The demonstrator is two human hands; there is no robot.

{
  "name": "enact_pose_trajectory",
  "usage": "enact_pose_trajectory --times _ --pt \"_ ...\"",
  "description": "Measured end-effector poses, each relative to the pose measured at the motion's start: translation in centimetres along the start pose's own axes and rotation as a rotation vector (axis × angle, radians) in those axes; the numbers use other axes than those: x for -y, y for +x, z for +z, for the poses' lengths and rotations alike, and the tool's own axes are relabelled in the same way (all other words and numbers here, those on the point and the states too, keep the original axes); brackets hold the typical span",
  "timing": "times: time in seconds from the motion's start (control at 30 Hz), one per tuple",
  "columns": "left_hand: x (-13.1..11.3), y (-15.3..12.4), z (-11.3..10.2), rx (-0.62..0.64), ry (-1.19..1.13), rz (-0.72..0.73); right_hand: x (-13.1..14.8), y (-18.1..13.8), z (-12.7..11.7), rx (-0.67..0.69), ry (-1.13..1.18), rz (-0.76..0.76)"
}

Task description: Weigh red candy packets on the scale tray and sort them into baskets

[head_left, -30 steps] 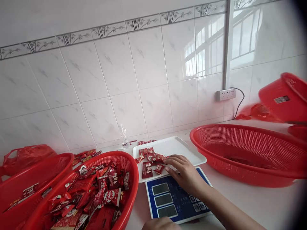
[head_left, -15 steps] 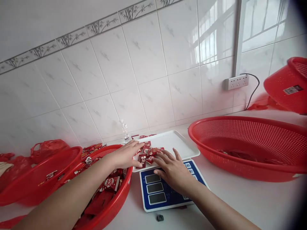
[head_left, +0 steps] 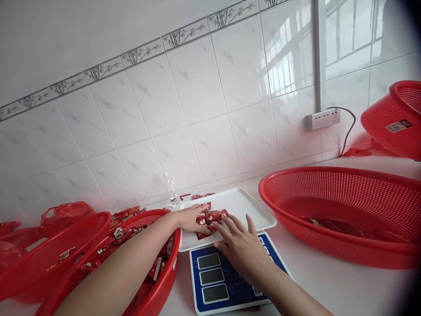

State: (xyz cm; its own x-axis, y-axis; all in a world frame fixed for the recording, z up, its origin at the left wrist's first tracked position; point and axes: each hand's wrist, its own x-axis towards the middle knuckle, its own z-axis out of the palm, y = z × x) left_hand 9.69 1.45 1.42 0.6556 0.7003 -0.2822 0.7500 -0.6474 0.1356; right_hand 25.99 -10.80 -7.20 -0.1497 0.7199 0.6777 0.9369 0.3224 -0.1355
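Small red wrapped packets [head_left: 216, 214] with white and gold print lie bunched on the white tray [head_left: 245, 202] of a blue electronic scale [head_left: 230, 281]. From the left, my left hand [head_left: 190, 218] curls about the bunch, its thumb and fingers closed on some packets. My right hand [head_left: 241, 245] has its fingers spread, the tips touching the bunch's right side, while its palm hangs over the scale's keys. Below my left forearm is a red basket [head_left: 171, 263] holding many similar packets.
A large red basket [head_left: 329, 248] with some packets stands right. Another red basket [head_left: 95, 224] and a red plastic bag [head_left: 67, 213] are at left. A clear bottle [head_left: 171, 191] stands behind the tray. A tilted basket [head_left: 391, 120] and power strip [head_left: 324, 118] are back right.
My left hand has closed in on the packets, which now sit in a tighter bunch. My right fingertips remain against them. The view has shifted slightly.
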Motion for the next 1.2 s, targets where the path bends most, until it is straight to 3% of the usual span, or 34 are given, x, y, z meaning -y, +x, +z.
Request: enact_pose_trajectory --times 0.17,0.27,0.53,0.67,0.77,0.97,1.13,1.2 --pt "0.1 0.6 0.7 -0.213 -0.037 0.065 0.1 0.1 -0.2 0.009 0.024 0.024" --pt "0.7 0.9 0.9 -0.278 -0.069 0.079 0.2 0.1 -0.5 0.019 0.046 0.035" --pt "0.5 1.3 1.8 -0.415 -0.31 -0.077 0.1 0.2 -0.7 0.026 0.092 0.032" --pt "-0.3 0.9 1.0 -0.453 -0.498 -0.2 -0.1 0.3 -0.7 0.001 0.105 0.027" --pt "-0.9 1.0 0.2 -0.53 -0.476 -0.235 0.0 0.3 -0.8 -0.019 0.119 0.03" --pt "-3.6 2.8 0.7 -0.436 -0.287 -0.198 -0.5 0.5 -0.7 -0.059 0.112 0.05" --pt "-5.5 3.8 1.5 -0.209 -0.135 -0.221 -1.1 0.7 -1.0 -0.126 0.116 0.08" --pt "-5.7 3.8 1.5 -0.178 -0.069 -0.211 -1.3 0.7 -1.2 -0.145 0.125 0.089"
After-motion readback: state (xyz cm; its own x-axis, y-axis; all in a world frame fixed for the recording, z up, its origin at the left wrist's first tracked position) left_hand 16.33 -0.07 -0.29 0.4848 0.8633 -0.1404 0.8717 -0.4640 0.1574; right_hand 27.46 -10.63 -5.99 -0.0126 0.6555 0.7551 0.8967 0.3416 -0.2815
